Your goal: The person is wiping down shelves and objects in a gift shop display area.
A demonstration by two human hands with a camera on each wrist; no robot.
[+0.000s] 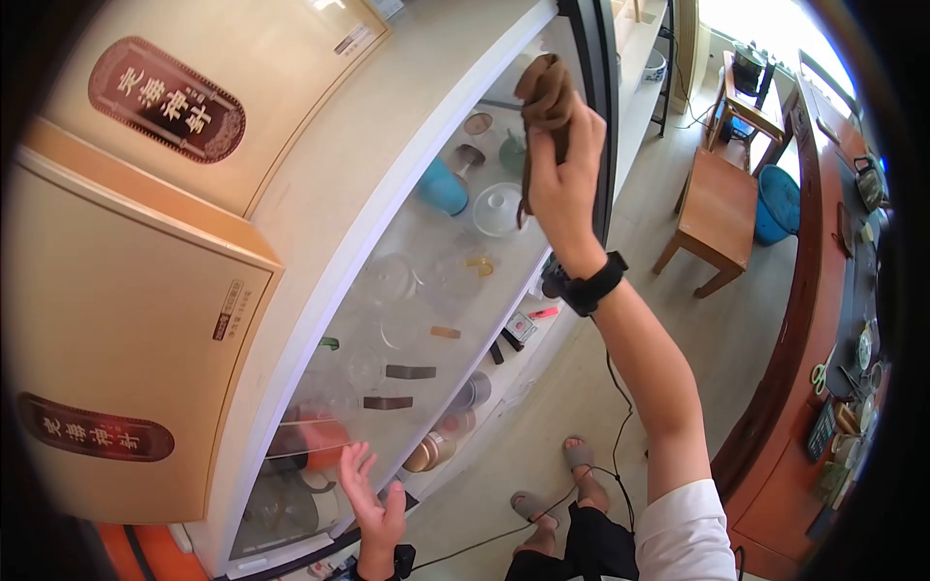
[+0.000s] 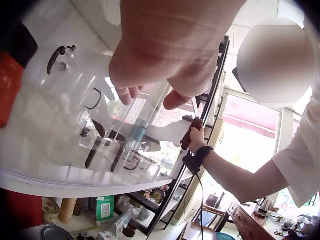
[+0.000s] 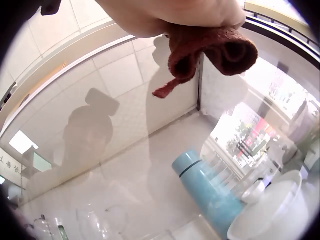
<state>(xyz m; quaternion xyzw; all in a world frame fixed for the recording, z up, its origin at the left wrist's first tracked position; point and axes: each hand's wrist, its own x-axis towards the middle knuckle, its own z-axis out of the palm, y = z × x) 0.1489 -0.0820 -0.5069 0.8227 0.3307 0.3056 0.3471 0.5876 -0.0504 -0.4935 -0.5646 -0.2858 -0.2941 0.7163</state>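
My right hand point(image 1: 567, 179) grips a folded brown cloth point(image 1: 547, 92) at the upper end of a glass-fronted cabinet, near its dark frame point(image 1: 596, 116). In the right wrist view the bunched cloth point(image 3: 212, 52) lies against the glass pane point(image 3: 125, 125), with its folds curling out below the hand. Lower down, my left hand point(image 1: 378, 508) is held with spread, relaxed fingers in front of the glass and grips nothing. Behind the pane stand a light blue bottle point(image 1: 443, 187), a white lidded bowl point(image 1: 498, 209) and several clear glass vessels point(image 1: 387, 279).
Two large cream boxes point(image 1: 126, 329) sit on the white cabinet top point(image 1: 320, 184). Jars point(image 1: 431, 450) stand on a shelf below the glass. A wooden stool point(image 1: 717, 208), a blue bucket point(image 1: 777, 203) and a crowded reddish desk point(image 1: 775, 426) are to the right. A black cable point(image 1: 615, 387) hangs from the right wrist.
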